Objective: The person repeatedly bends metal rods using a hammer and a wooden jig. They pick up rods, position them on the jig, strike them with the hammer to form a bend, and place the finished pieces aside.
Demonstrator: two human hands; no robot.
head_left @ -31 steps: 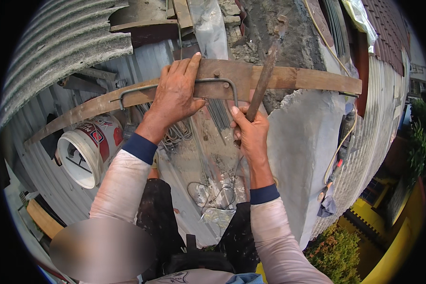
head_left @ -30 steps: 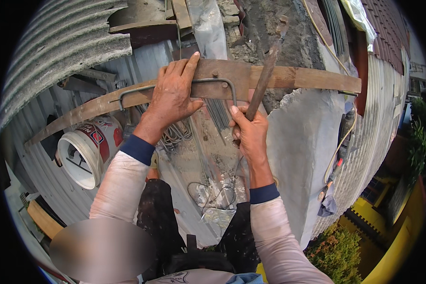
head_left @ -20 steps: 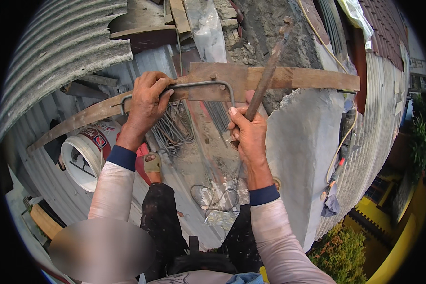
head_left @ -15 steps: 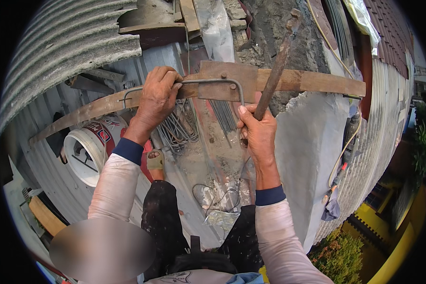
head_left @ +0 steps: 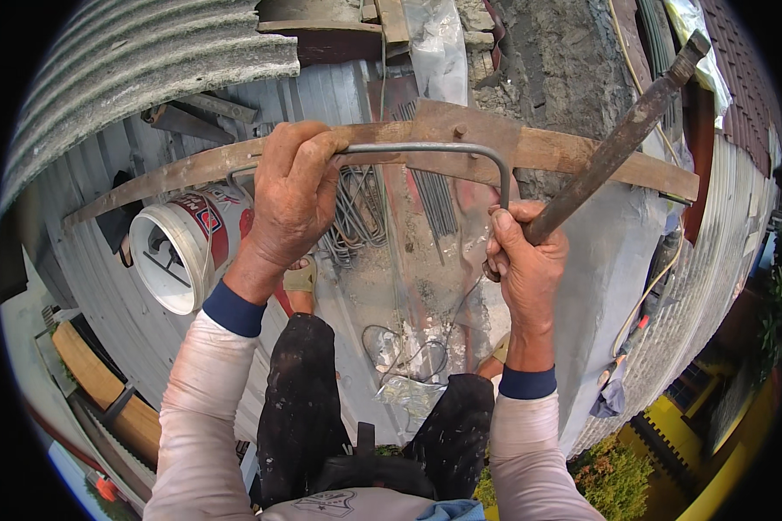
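Observation:
A thin steel rod (head_left: 417, 148), bent square near both ends, crosses in front of a wooden plank (head_left: 565, 151). My left hand (head_left: 292, 195) is closed around the rod's long stretch near its left bend. On the right, my right hand (head_left: 530, 260) grips a rusty iron bar (head_left: 613, 148) that slants up to the right. The thumb and fingers of that hand also touch the rod's downturned right leg. Fixed on the plank is a rusty metal plate (head_left: 469, 130) with a pin (head_left: 460, 131) showing; the rod passes over it.
A white and red bucket (head_left: 226, 227) lies on its side on the metal sheeting at left. Below the plank are several bent rods (head_left: 356, 217) and straight rods (head_left: 433, 208). Corrugated roofing (head_left: 156, 87) juts in at upper left; more roof sheeting (head_left: 712, 260) slopes off at right.
The rod has come away from the pins, up toward me. My right hand has risen with it, and the iron bar leans further right. The whole view has shifted slightly.

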